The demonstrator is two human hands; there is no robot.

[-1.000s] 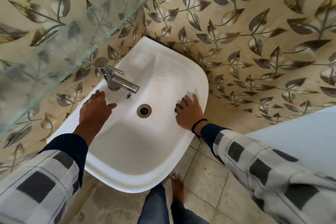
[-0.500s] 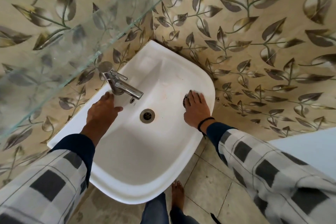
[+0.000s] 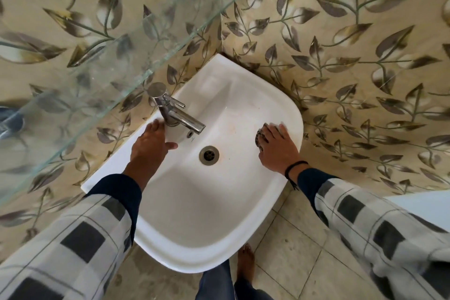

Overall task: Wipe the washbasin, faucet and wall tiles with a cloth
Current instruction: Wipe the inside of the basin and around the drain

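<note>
Corner washroom, seen from above. Washbasin (image 3: 194, 214): white ceramic, rounded front, set into the corner where two walls meet; round metal drain (image 3: 209, 155) at the bowl's centre, faint orange staining near it. Faucet (image 3: 175, 114): chrome, single lever, mounted on the basin's back ledge, spout angled over the bowl. Wall tiles (image 3: 341, 56): glossy beige with a grey-and-gold leaf pattern on both walls. Glass shelf (image 3: 97, 56): clear, fixed above the faucet on the left wall. Floor (image 3: 292, 238): pale square tiles; one bare foot (image 3: 246, 263) stands below the basin's front rim. Left hand (image 3: 149, 147): flat, fingers straight, resting on the ledge just beside the faucet base, holding nothing. Right hand (image 3: 277, 151): fingers extended, pressing the cloth (image 3: 258, 137) against the basin's right rim; the dark patterned cloth lies mostly hidden beneath it. Black wristband (image 3: 293, 168) on the right wrist.
</note>
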